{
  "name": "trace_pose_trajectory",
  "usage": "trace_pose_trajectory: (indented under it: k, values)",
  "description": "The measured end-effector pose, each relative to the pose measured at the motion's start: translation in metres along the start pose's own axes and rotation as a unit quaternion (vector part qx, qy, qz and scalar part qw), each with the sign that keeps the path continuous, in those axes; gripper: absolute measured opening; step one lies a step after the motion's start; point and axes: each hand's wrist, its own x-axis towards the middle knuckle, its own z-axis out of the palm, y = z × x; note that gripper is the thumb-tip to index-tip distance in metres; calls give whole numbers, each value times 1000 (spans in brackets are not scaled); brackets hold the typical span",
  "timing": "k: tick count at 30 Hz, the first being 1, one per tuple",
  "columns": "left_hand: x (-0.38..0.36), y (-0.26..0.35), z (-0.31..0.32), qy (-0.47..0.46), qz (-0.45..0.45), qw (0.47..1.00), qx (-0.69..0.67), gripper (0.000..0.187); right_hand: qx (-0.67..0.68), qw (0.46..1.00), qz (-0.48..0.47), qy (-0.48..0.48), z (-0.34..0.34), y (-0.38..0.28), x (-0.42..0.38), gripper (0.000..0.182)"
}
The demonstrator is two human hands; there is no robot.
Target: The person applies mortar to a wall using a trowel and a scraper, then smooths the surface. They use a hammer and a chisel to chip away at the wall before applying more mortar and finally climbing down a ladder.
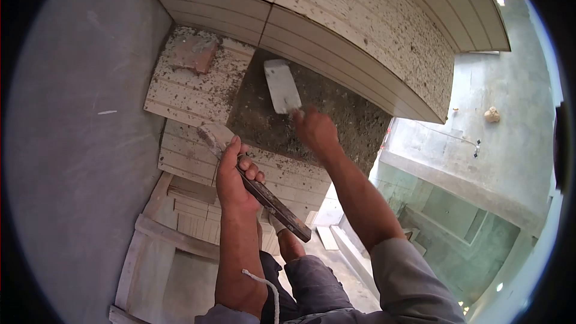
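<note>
My right hand (316, 131) is closed round the handle of a trowel, and the flat grey blade (282, 87) lies over dark, wet-looking mortar (342, 105) on a stair tread. My left hand (235, 175) grips a long dark bar-like tool (273, 204) that slants down to the right. Beyond the left fingers a pale, mortar-smeared end (215, 136) shows; whether it belongs to the same tool I cannot tell. To the left of the mortar is a speckled tile (195, 99).
A reddish block (197, 54) sits on the tile by the grey wall (78, 120). Striped, speckled steps (360, 18) rise ahead. A wooden frame (174, 237) stands lower left. On the right, the stair side drops to a lower floor (450, 210).
</note>
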Motion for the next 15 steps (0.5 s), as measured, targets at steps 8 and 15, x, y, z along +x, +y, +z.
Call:
trace_pose_trajectory:
  k: [8, 15]
  values:
    - [-4, -7, 8, -39, -50, 998, 23, 26, -17, 993, 112, 28, 10, 150, -26, 51]
    - [1, -18, 10, 5, -9, 1000, 24, 27, 4, 997, 71, 34, -10, 80, -16, 49]
